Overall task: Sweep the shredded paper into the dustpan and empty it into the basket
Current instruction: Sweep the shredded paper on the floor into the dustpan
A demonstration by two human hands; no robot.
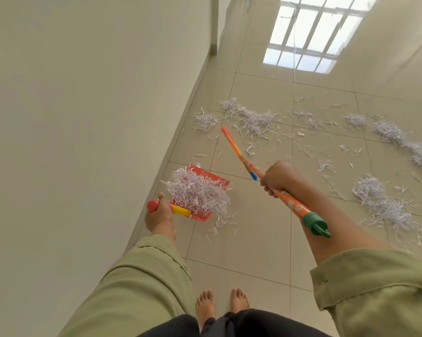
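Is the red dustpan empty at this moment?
No, the dustpan, held by the left hand, carries a heap of shredded paper.

Location: a bare residential hallway. Indicators: pale tiled floor (pixel 253 239), plain cream walls (pixel 83 117), barred window (pixel 312 32) at the far end, occupant standing on bare feet (pixel 222 305).

I can read no text, label, brand, number or sign anywhere in my view. The nearest thing to a marking is the pale flower pattern printed on the long orange plastic broom handle (pixel 293 203), and that carries no letters. The shredded white paper strips (pixel 198 190) are too fine to read.
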